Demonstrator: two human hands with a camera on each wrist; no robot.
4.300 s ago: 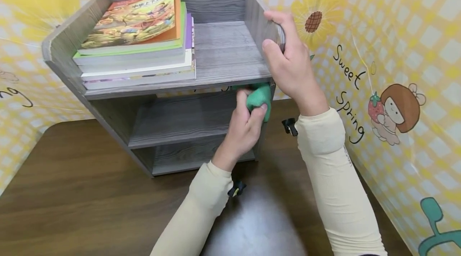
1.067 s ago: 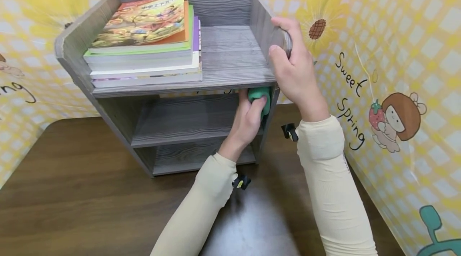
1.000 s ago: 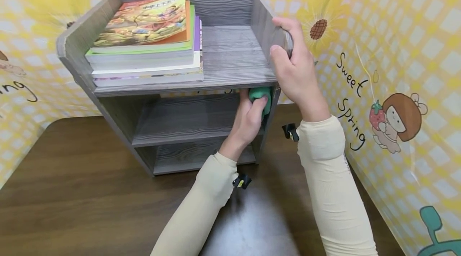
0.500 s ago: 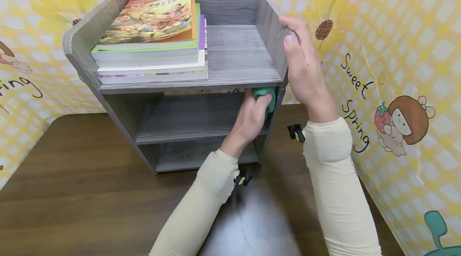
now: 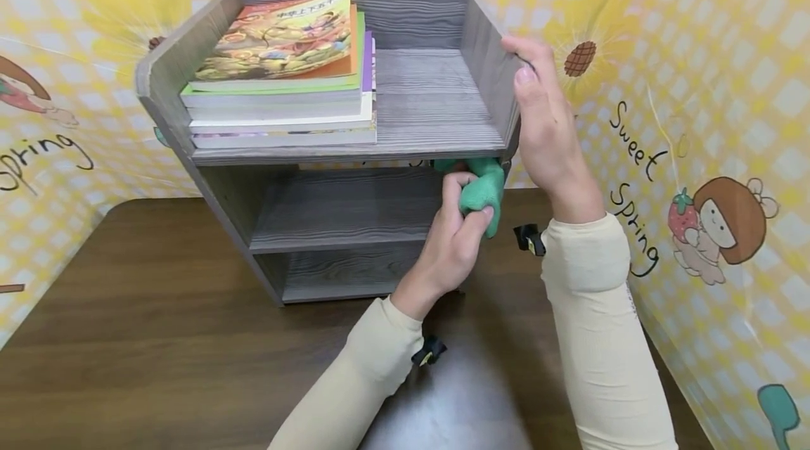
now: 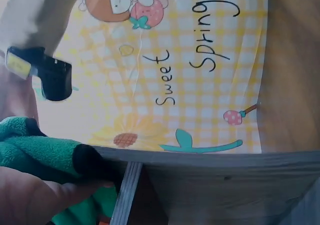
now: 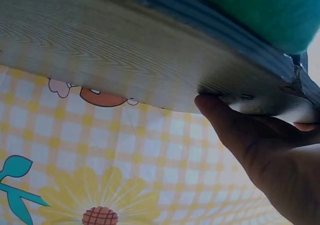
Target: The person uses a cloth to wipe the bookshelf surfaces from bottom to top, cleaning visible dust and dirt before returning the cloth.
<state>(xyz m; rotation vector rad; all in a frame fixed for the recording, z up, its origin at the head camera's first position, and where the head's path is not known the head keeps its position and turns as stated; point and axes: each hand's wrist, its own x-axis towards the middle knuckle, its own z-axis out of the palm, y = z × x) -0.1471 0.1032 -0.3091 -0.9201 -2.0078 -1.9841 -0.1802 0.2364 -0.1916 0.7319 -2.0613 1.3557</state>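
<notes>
A grey wood-grain shelf (image 5: 342,214) stands on the brown table, with several stacked books (image 5: 278,84) on the left of its top board. My left hand (image 5: 446,246) holds a bunched green cloth (image 5: 484,190) at the front right, just below the top board, its thumb pressed on the cloth. In the left wrist view the cloth (image 6: 42,152) has a dark edge and lies beside the shelf's side panel. My right hand (image 5: 550,130) grips the raised right side panel; the right wrist view shows its fingers (image 7: 235,122) against the panel's outer face.
Yellow checked sheeting (image 5: 683,119) with printed flowers and lettering hangs behind and on both sides, near the right forearm. The brown tabletop (image 5: 145,337) runs in front of the shelf. Black wrist camera mounts (image 5: 429,351) stick out from both sleeves.
My left hand and the cloth have come down and forward from under the top board, so more cloth shows. My right hand stays on the side panel. The shelf sits farther right in view.
</notes>
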